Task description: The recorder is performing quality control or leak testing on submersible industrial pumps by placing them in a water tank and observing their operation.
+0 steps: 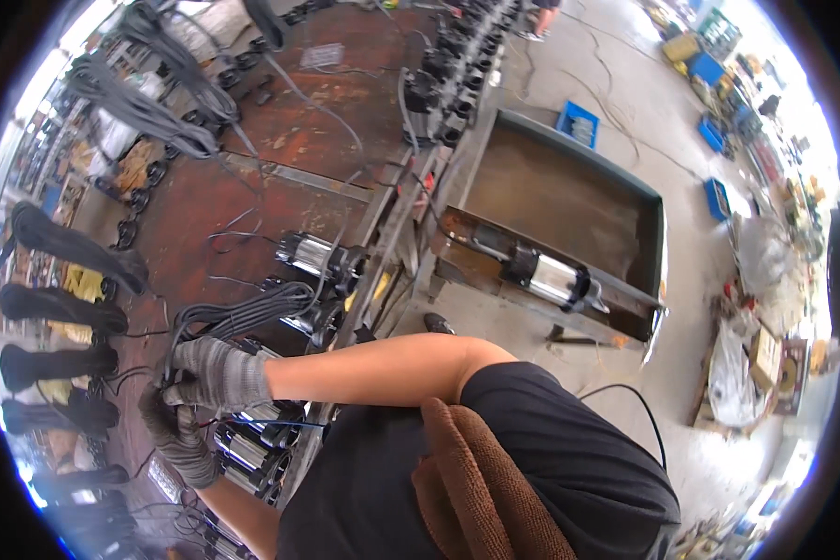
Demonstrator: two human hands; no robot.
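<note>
My right hand (219,373), in a grey knitted glove, is closed round a coiled bundle of dark cable (243,313) above the left bench. Just below it, my left hand (179,443), also gloved, has its fingers curled in and meeting the right hand's fingertips. What those left fingers pinch is hidden. Thin red and blue wires (275,422) run beside the left hand. Silver and black motor-like cylinders (245,448) lie in a row along the bench edge, close to both hands; another cylinder (317,257) lies farther up.
The bench top (299,121) is dark red and worn. Several cable coils (61,313) hang over its far left side. To the right stands a metal trough (569,191) with a silver cylinder (551,280) across its near ledge. Blue bins (579,123) rest on the floor.
</note>
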